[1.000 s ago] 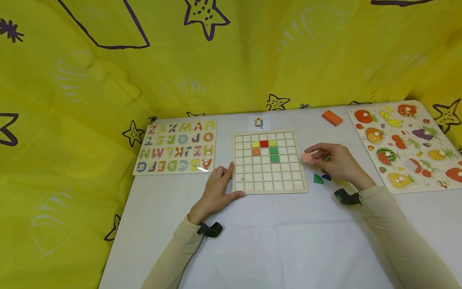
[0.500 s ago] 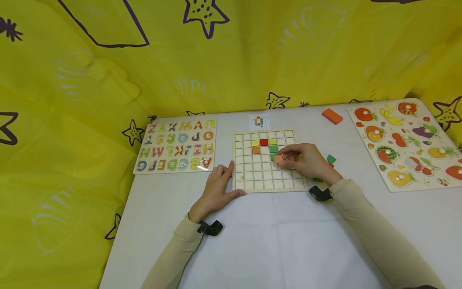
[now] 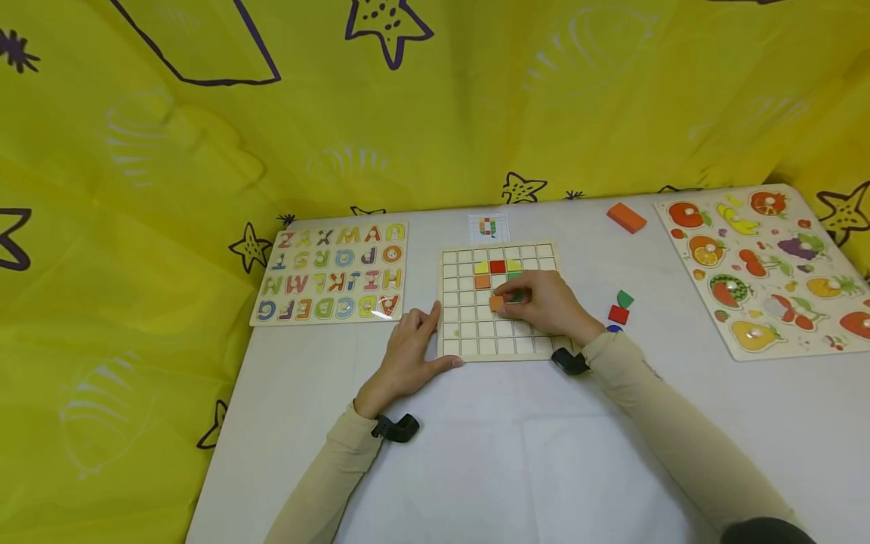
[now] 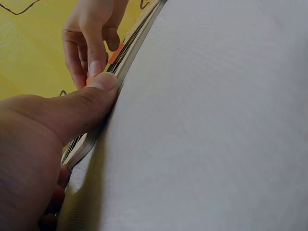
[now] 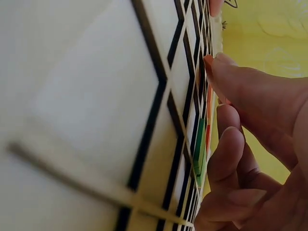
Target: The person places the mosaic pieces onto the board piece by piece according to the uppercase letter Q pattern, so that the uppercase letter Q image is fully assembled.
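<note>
A wooden grid board [image 3: 469,358] lies flat on the table. My right hand [image 3: 547,306] pinches an orange square tile [image 3: 497,303] between thumb and fingers, close over the board's middle squares. In the right wrist view this orange tile [image 5: 208,62] shows at the thumb tip. My left hand [image 3: 402,361] touches the board's lower left corner, its thumb along the front edge and a finger at the left side. On the grid sit a red square [image 3: 498,267], another orange square [image 3: 482,281], yellow pieces [image 3: 481,267] and green squares [image 3: 514,276], which the right hand partly covers.
Right of the board lie a green quarter piece [image 3: 624,300], a red square piece [image 3: 618,314] and a blue piece [image 3: 615,329]. A pattern card [image 3: 488,227] and an orange block [image 3: 626,217] are behind. Alphabet [image 3: 326,276] and fruit [image 3: 768,276] puzzles flank the board.
My right hand has carried the orange tile leftward from beside the board's right edge to over its middle, uncovering the loose pieces at right. The left hand has stayed in place.
</note>
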Demonstrator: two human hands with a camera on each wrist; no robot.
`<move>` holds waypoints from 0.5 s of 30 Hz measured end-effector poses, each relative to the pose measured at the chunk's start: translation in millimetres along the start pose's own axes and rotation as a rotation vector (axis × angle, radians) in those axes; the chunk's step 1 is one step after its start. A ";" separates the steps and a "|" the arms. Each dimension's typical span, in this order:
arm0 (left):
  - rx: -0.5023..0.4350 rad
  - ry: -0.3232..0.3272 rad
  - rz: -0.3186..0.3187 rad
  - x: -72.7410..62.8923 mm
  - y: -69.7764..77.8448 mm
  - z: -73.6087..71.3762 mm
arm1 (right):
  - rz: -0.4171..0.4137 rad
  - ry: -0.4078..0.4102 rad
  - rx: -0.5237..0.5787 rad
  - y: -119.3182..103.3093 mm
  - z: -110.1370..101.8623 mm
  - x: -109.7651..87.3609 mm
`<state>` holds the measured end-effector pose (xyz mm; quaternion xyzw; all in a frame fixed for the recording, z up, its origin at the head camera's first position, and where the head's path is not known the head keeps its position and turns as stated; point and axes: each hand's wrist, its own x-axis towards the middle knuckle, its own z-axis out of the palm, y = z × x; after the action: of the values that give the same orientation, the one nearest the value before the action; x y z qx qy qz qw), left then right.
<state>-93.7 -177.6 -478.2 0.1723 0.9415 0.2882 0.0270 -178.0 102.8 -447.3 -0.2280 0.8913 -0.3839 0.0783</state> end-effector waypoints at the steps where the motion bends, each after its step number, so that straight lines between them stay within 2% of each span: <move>1: -0.002 0.001 -0.001 -0.2 0.2 -0.2 | 0.006 0.000 -0.007 -1.5 0.7 1.3; 10: -0.010 -0.001 0.000 -0.3 -0.7 0.1 | 0.092 -0.004 -0.060 -10.1 6.2 13.0; 15: -0.007 0.003 0.008 -0.2 -0.7 -0.2 | 0.092 0.000 -0.082 -11.2 8.4 17.6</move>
<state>-93.7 -178.3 -478.5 0.1755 0.9399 0.2920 0.0249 -187.0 82.4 -444.4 -0.1900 0.9158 -0.3431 0.0865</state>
